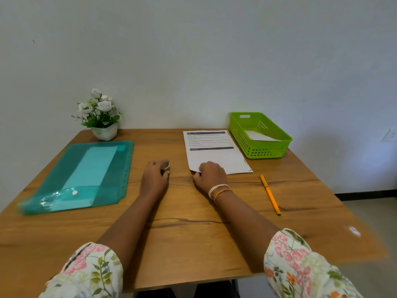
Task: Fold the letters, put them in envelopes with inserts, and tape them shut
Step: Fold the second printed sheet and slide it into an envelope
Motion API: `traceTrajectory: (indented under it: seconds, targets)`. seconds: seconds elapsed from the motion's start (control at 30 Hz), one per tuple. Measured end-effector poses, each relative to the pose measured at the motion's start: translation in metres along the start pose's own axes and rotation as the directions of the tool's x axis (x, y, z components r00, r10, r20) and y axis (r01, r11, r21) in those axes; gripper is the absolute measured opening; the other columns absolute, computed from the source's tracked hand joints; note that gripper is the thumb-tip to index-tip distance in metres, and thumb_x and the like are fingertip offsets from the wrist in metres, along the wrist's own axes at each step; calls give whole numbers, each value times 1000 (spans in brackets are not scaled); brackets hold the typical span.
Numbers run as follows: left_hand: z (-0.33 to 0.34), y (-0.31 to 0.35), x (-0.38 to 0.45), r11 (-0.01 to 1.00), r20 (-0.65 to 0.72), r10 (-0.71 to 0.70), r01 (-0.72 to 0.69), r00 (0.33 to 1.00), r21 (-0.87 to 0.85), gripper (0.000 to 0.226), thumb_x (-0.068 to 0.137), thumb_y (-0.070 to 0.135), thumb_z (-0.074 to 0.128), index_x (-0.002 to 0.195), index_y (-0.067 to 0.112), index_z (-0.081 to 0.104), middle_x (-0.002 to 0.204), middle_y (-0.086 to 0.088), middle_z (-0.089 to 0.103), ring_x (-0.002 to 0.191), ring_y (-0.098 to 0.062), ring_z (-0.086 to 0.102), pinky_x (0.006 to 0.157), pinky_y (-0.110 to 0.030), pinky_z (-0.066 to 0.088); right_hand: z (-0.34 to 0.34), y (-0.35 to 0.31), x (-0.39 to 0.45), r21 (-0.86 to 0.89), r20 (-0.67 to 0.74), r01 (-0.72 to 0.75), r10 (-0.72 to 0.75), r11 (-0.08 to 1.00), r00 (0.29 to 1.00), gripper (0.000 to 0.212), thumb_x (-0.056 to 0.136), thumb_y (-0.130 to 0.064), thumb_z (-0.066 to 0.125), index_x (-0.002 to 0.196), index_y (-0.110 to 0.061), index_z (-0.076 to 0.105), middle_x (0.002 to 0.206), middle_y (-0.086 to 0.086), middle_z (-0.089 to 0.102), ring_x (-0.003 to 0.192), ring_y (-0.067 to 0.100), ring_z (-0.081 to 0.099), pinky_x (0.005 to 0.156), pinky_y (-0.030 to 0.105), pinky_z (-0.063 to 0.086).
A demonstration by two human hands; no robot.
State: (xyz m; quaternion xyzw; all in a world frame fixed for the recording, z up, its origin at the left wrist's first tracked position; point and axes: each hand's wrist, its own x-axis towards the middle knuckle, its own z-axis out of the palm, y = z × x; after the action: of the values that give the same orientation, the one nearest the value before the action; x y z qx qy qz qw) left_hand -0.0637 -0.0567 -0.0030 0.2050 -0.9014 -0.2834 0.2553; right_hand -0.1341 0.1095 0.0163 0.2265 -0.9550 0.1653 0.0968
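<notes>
A printed white letter (212,150) lies flat on the wooden table (193,244), right of centre. My right hand (209,175) pinches its near left corner, which is lifted slightly. My left hand (155,175) is curled around a small roll of tape (165,166) on the table, left of the letter. A teal translucent folder (86,175) on the left holds white envelopes or sheets; which they are cannot be told.
A green plastic basket (260,151) with white paper inside stands at the back right, next to the letter. An orange pen (270,194) lies right of my right hand. A small potted plant with white flowers (100,117) stands at the back left by the wall.
</notes>
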Motion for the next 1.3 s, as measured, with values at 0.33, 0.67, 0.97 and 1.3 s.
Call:
traceTrajectory:
  seconds: [0.33,0.67,0.97,1.3]
  targets:
    - [1,-8,13,994,-49,-83,87,995,74,52,91,13,60,139,25,47,145,-18,34,133,-32,37,102,-43,41,6,8,-1,381,-55,-132,165,915,985,15,78,-29,74,72,-17,67,81,1,66,79,17,59,67,31,51]
    - [-13,4,-15,995,-148,59,-47,987,84,42,88,17,64,128,18,52,136,-13,42,123,-24,45,91,-32,47,-18,19,-7,556,-85,-177,268,812,960,17,96,-15,51,91,-7,65,84,6,60,79,17,53,54,17,33]
    - [-28,3,-37,869,-45,-116,80,992,-488,28,98,19,51,125,16,56,98,-3,66,83,-11,65,65,-17,50,-30,36,-38,919,-82,-158,566,362,820,20,83,4,45,84,3,65,80,8,60,78,20,53,64,27,42]
    - [-77,-5,-46,192,571,-215,608,792,-770,70,97,60,24,122,3,56,99,-22,71,83,-34,71,59,-41,59,-23,78,-61,902,56,-235,441,362,896,26,84,13,38,84,11,64,78,23,61,73,26,55,67,34,48]
